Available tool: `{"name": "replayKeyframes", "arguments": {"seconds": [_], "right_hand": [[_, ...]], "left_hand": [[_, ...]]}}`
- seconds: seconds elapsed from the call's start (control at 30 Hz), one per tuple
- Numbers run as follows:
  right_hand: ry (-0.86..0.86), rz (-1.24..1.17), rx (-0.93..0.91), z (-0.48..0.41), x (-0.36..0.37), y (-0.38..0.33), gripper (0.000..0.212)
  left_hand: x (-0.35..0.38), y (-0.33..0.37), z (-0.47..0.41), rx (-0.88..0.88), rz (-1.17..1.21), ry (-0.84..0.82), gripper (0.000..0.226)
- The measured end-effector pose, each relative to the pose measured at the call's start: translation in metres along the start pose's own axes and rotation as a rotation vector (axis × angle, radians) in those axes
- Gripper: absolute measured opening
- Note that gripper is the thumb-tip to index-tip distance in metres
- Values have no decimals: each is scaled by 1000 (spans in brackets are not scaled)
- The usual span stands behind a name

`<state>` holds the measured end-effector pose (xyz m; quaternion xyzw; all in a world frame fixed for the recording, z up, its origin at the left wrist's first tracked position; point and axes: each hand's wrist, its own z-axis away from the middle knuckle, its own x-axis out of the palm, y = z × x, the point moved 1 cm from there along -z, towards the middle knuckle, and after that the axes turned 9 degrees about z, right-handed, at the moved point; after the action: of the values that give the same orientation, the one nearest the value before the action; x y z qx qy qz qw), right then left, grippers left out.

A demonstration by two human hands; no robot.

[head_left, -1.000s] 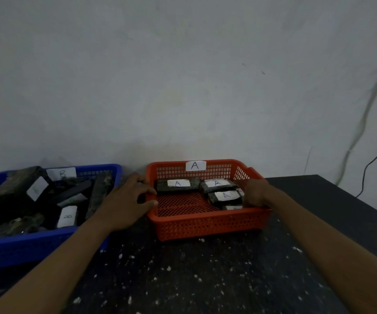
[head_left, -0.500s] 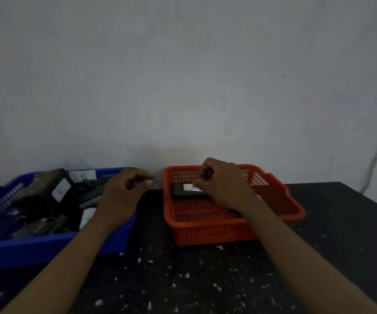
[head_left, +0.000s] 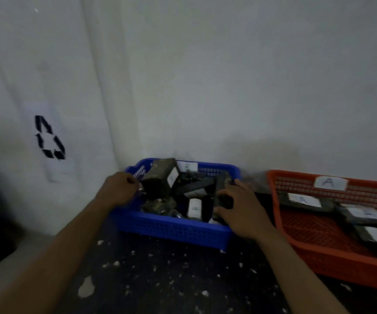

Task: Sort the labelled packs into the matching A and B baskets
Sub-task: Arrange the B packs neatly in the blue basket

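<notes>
Dim, soft motion blur throughout, wide-angle bending at the edges

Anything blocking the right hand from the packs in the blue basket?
Nothing visible does. The right hand grips a dark pack at the blue basket's right end; the left hand is at its left rim.

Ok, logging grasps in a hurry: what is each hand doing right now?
Left hand: fingers curled over the blue basket's left rim, apparently gripping it.
Right hand: holds a dark pack inside that basket.
</notes>
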<state>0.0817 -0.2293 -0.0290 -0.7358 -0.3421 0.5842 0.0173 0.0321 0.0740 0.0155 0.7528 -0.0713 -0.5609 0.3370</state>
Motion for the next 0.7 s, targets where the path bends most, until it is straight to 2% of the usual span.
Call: {"name": "replayKeyframes", "arguments": {"seconds": [0.07, 0.17, 0.2, 0.27, 0.33, 0.4, 0.47, 0.57, 0.7], "right_hand": [[16, -37, 9, 0, 4, 4, 44], [21, -86, 19, 2, 6, 6, 47], [21, -89, 21, 3, 6, 6, 48], [21, -92, 17, 3, 6, 7, 49], [14, -90, 13, 3, 5, 6, 50], [10, -80, 13, 3, 4, 5, 50], [17, -76, 15, 4, 3, 5, 50], [18, -71, 17, 4, 1, 5, 51], [10, -55, 16, 4, 0, 3, 52]], "left_hand": [[5, -1, -8, -50, -62, -225, 29], [17, 12, -15, -120, 249, -491, 35], [22, 15, -15, -121, 301, -562, 41], [28, 13, -15, -51, 210, -610, 56], [33, 9, -16, 23, 104, -576, 65], [32, 4, -17, 55, 163, -538, 66], [30, 1, -18, 55, 354, -485, 54], [25, -4, -22, -33, 662, -263, 31], [21, -5, -19, 37, 824, -174, 12]]}}
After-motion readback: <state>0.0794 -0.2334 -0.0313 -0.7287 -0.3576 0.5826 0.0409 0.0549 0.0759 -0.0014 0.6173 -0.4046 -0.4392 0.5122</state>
